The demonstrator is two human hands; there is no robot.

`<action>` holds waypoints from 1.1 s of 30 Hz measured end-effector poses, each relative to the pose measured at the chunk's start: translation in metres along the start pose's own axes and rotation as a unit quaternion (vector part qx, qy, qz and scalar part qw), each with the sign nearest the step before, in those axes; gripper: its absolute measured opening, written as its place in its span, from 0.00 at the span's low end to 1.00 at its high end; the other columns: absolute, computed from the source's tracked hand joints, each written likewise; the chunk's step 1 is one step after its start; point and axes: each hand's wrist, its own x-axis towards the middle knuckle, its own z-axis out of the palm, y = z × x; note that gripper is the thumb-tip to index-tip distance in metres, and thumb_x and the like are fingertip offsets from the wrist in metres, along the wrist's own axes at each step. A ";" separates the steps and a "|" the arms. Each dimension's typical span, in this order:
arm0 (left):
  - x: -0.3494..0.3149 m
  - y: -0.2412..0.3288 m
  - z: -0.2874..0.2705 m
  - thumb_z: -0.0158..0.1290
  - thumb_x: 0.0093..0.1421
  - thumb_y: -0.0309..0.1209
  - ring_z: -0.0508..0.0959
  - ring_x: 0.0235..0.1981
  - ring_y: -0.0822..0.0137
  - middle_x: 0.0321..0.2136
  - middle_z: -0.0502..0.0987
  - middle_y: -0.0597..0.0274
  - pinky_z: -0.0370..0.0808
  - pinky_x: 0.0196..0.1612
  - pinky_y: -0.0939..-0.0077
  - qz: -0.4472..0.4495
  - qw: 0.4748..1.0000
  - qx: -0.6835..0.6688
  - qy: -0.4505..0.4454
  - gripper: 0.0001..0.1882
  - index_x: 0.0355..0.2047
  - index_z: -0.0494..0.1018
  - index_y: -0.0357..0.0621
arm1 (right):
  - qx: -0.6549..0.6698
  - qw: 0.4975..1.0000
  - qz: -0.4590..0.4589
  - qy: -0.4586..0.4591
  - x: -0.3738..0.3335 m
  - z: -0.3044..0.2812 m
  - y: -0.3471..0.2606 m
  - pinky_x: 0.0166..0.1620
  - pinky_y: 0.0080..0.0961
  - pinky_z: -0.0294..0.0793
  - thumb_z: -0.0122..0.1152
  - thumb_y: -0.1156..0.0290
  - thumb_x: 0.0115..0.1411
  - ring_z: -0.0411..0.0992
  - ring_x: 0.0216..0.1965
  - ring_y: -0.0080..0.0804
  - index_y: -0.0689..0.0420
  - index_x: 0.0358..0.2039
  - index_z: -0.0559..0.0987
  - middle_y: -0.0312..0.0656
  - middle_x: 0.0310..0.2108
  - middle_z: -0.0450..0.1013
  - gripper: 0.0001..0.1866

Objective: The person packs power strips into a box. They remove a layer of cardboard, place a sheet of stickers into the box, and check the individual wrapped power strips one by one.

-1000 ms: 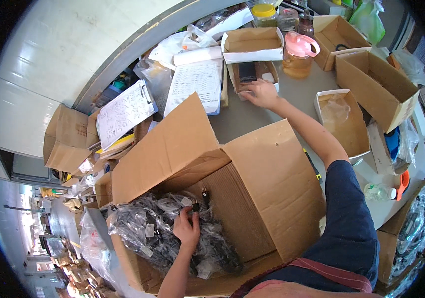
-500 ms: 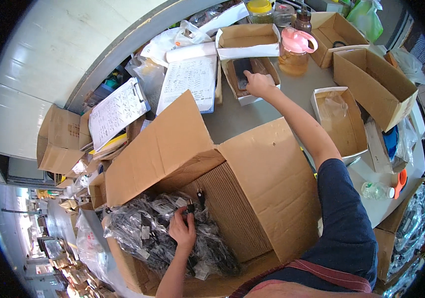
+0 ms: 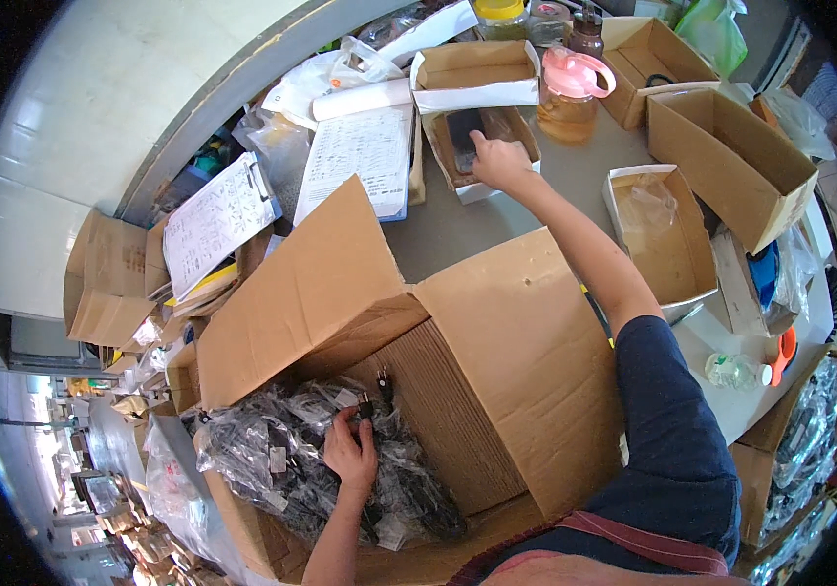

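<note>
My left hand (image 3: 348,457) is inside a large open cardboard box (image 3: 528,327). Its fingers close around a black power plug (image 3: 364,406) whose metal pins point up. Beneath it lies a heap of black cables in clear plastic bags (image 3: 286,459), with small white tags among them. A second black plug (image 3: 384,384) sticks out just beyond the first. My right hand (image 3: 502,162) reaches over the table with its index finger stretched out, touching the dark screen of a phone (image 3: 463,140). That phone leans in a small white-edged box (image 3: 482,191); this hand grips nothing.
Handwritten sheets on a clipboard (image 3: 221,217) and a stack of papers (image 3: 358,161) lie at the left. A pink-lidded jug (image 3: 569,109), a shallow box (image 3: 672,234), a taller carton (image 3: 731,161), a clear bottle (image 3: 734,371) and orange-handled scissors (image 3: 783,355) stand to the right.
The whole view has shifted slightly, so everything sits a little further left. My left hand still grips the plug, and my right index finger stays at the phone.
</note>
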 end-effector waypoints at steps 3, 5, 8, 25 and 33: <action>0.001 0.000 0.001 0.52 0.66 0.38 0.76 0.25 0.59 0.24 0.75 0.59 0.72 0.29 0.67 0.004 1.000 -0.004 0.005 0.12 0.43 0.74 0.43 | 0.005 1.000 0.002 0.012 -0.001 -0.001 -0.001 0.40 0.52 0.75 0.49 0.65 0.57 0.80 0.35 0.52 0.57 0.58 0.68 0.54 0.33 0.80 0.27; 0.001 0.000 0.001 0.52 0.66 0.38 0.76 0.25 0.59 0.24 0.75 0.59 0.72 0.29 0.67 0.006 1.000 -0.003 0.003 0.12 0.43 0.74 0.43 | 0.010 1.000 0.006 0.017 -0.001 0.000 -0.001 0.40 0.52 0.76 0.50 0.66 0.57 0.79 0.34 0.54 0.57 0.59 0.67 0.56 0.32 0.79 0.28; 0.000 -0.002 0.002 0.52 0.66 0.38 0.76 0.24 0.59 0.24 0.75 0.59 0.72 0.29 0.67 0.010 1.000 0.000 0.004 0.12 0.43 0.74 0.43 | 0.011 1.000 0.006 0.025 0.000 -0.002 -0.004 0.41 0.52 0.76 0.50 0.66 0.57 0.79 0.33 0.54 0.58 0.60 0.66 0.56 0.30 0.79 0.29; 0.000 -0.006 0.007 0.50 0.67 0.38 0.73 0.21 0.61 0.21 0.72 0.62 0.70 0.25 0.68 0.020 1.000 0.005 0.014 0.13 0.43 0.74 0.43 | 0.016 0.998 0.027 -0.057 0.006 -0.010 -0.004 0.46 0.49 0.76 0.50 0.65 0.55 0.78 0.44 0.49 0.55 0.53 0.74 0.54 0.41 0.79 0.24; 0.001 -0.004 0.004 0.51 0.66 0.38 0.76 0.23 0.60 0.22 0.75 0.60 0.71 0.27 0.67 0.010 1.000 -0.001 0.007 0.13 0.43 0.74 0.42 | 0.020 0.998 0.040 0.034 0.005 0.003 -0.002 0.44 0.49 0.75 0.52 0.61 0.58 0.77 0.43 0.54 0.60 0.44 0.74 0.58 0.41 0.77 0.18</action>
